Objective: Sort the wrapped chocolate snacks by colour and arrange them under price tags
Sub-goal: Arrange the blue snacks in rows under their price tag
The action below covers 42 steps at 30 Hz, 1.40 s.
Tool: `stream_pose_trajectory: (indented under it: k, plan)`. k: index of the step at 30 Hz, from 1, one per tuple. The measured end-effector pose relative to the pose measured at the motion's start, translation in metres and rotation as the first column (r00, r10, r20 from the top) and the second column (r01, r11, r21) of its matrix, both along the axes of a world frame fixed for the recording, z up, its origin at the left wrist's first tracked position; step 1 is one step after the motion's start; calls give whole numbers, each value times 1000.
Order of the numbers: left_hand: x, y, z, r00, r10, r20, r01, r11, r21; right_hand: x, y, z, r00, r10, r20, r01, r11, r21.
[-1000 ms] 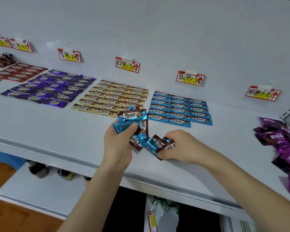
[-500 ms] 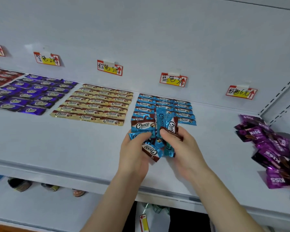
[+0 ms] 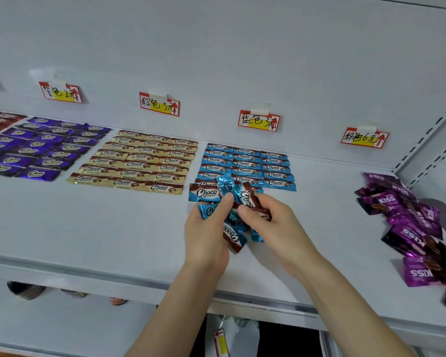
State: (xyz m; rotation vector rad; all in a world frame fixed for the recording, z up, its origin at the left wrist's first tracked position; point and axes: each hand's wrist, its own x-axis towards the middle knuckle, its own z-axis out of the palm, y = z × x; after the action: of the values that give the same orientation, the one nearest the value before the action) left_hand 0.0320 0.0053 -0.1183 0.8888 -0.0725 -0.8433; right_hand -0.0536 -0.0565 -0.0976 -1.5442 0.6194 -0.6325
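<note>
Snacks (image 3: 204, 193) in blue foil sit bunched just below the blue tag (image 3: 258, 121), left hand (image 3: 206, 235) and right hand (image 3: 276, 225) both pinching them. Light, crinkly, slippery stuff; I'd grab one by its middle.

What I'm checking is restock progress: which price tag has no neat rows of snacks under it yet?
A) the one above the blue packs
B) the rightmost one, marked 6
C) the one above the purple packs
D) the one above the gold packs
B: no rows lie below the rightmost tag; the magenta KISS packs sit in a loose heap to its right.
</note>
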Motion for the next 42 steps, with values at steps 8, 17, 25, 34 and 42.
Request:
stream_pose_trajectory:
  k: [8,17,25,34,42]
  plan:
    - [-6,-1,8,999,-16,-45,14,999,-37,3,-3,5,914,-342,219,322,939,121]
    - [-19,3,12,999,-48,19,50,994,-93,20,17,2,901,-353,252,313,931,187]
    - [-19,5,6,986,-16,165,20,999,-25,20,14,1,947,-254,197,235,965,112]
    - [-8,12,4,995,-27,101,29,1000,-11,-17,-17,14,959,-273,74,282,941,-187]
    - [-10,15,5,981,-53,189,55,998,-8,-39,-30,20,971,136,-195,-127,990,59]
